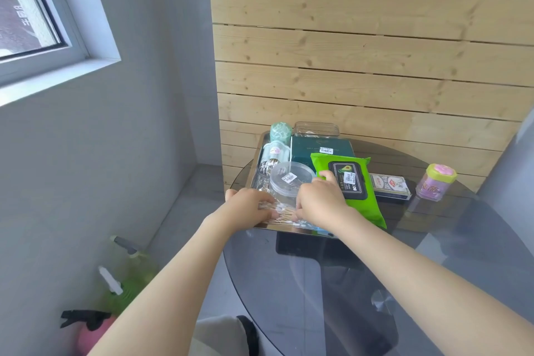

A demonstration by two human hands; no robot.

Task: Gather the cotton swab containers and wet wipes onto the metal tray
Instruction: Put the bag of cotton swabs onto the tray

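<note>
A metal tray (258, 153) rests on the left part of a round glass table. On it stand a green-capped swab tub (280, 131), a pale flower-shaped swab holder (274, 153), a round clear container (291, 179), a dark teal box (322, 149) and a clear rectangular box (316, 128). A green wet wipes pack (351, 182) lies across the tray's right side. Loose cotton swabs (284, 214) are heaped at the tray's near edge. My left hand (248, 205) and my right hand (319, 202) press down on this heap, fingers curled around the swabs.
Right of the tray, on the glass table (361, 283), lie a card box (390, 186) and a purple jar with a green lid (436, 182). A wooden slat wall stands behind. Spray bottles (127, 274) stand on the floor at the left, below a window.
</note>
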